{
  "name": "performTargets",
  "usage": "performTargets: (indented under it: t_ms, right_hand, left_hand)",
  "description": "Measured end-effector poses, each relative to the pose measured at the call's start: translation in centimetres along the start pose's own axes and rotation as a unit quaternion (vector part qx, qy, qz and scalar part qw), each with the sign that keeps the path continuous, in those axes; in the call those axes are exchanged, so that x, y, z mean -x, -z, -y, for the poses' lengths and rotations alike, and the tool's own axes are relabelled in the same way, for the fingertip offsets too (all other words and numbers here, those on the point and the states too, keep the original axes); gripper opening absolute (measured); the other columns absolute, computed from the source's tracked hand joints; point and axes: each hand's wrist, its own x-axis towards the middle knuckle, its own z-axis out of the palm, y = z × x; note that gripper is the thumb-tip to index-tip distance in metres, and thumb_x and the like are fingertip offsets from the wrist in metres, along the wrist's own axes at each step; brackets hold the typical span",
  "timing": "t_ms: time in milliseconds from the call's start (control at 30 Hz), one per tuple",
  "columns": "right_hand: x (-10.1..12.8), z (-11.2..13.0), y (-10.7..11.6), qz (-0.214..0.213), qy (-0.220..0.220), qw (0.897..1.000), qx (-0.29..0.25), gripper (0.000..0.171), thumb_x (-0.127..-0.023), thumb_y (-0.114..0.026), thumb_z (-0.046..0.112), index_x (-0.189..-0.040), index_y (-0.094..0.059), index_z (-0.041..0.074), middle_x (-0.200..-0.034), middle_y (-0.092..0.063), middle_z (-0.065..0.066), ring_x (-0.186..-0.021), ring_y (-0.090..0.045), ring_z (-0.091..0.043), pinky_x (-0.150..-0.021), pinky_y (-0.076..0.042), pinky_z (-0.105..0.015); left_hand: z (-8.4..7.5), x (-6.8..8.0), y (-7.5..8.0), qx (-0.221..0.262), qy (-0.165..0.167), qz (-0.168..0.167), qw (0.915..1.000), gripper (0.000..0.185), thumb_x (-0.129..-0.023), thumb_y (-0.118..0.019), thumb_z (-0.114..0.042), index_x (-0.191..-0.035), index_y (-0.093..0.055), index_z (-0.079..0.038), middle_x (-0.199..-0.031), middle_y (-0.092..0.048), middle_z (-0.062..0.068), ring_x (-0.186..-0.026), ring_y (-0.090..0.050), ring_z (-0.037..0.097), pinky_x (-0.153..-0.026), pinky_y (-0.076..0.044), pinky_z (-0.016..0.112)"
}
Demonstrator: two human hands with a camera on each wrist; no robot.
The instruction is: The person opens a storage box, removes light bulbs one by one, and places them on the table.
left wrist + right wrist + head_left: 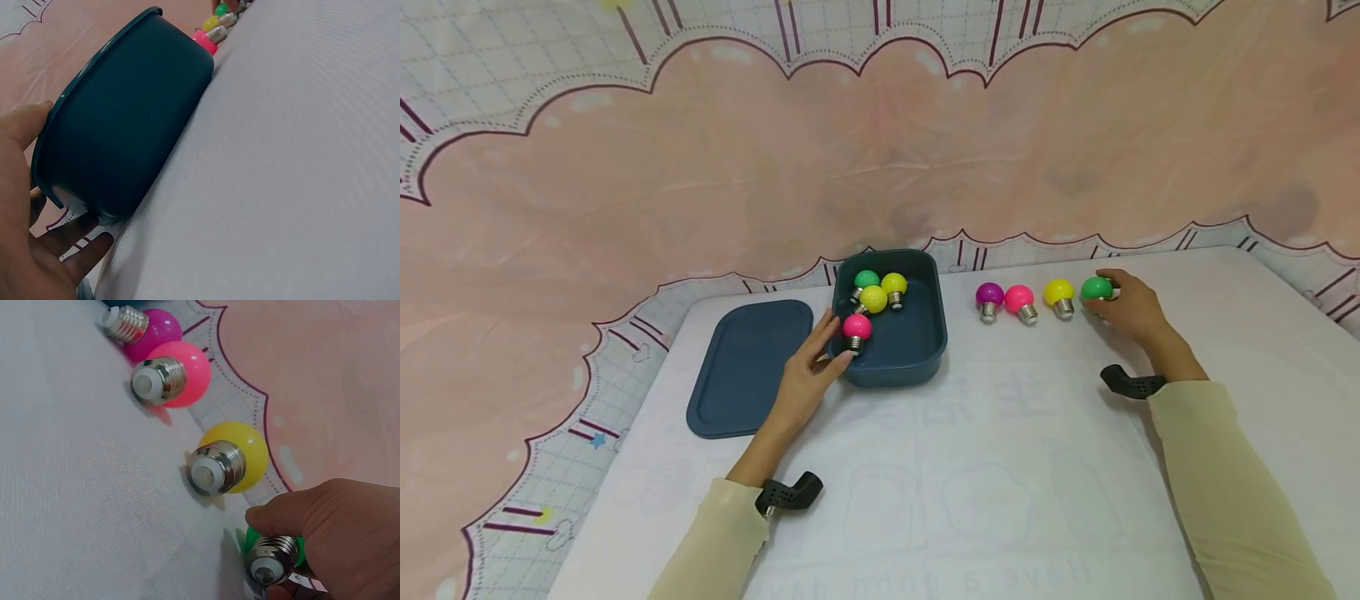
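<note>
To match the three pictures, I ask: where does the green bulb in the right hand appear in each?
Head: green bulb right of centre, in the right hand.
Left wrist: green bulb, small, near the top edge.
Right wrist: green bulb at lower right.
Shared landmark: the yellow bulb lying nearest it.

Green, yellow, pink and purple bulbs, dark blue box and lid, white worktop, peach maroon-scalloped cloth
</note>
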Motion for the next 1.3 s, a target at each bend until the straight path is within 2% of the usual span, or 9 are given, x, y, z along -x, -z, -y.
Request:
performTargets:
  t_ms: [433,967,1300]
  right_hand:
    - [-0.22,-0.03,0.14,-0.001,-0.011,1.000,-0.002,0.074,-0.094,-0.058,0.023,-0.149,-0.018,-0.005,-0.140,-0.028,-0.039,-0.118,-0.037,-0.053,-0.097,-0.037,-0.062]
    - [-0.55,-0.62,-0.29,-0.005,-0.015,1.000,0.016,0.075,-0.093,-0.059,0.020,-0.146,-0.017,-0.010,-0.136,-0.030,-0.041,-0.122,-0.032,-0.057,-0.100,-0.030,-0.064]
    - [-0.35,-0.15,-0.24,-0.001,-0.025,1.000,0.014,0.078,-0.092,-0.058,0.020,-0.147,-0.012,-0.011,-0.137,-0.028,-0.042,-0.124,-0.029,-0.058,-0.100,-0.028,-0.065]
  left_hand:
    - [-0.34,-0.19,-0.05,-0.006,-0.005,-0.002,1.0000,0.056,-0.094,-0.061,-0.010,-0.145,-0.038,-0.002,-0.155,-0.024,0.013,-0.140,-0.024,0.029,-0.104,-0.034,0.053]
    - [-0.26,-0.08,-0.14,-0.007,-0.004,-0.002,1.0000,0.056,-0.095,-0.061,-0.010,-0.145,-0.038,-0.002,-0.155,-0.023,0.013,-0.141,-0.022,0.029,-0.104,-0.034,0.052]
    - [-0.06,0.08,-0.16,-0.011,0.000,-0.001,0.9999,0.056,-0.095,-0.060,-0.010,-0.146,-0.038,-0.002,-0.156,-0.023,0.012,-0.142,-0.021,0.029,-0.104,-0.034,0.052]
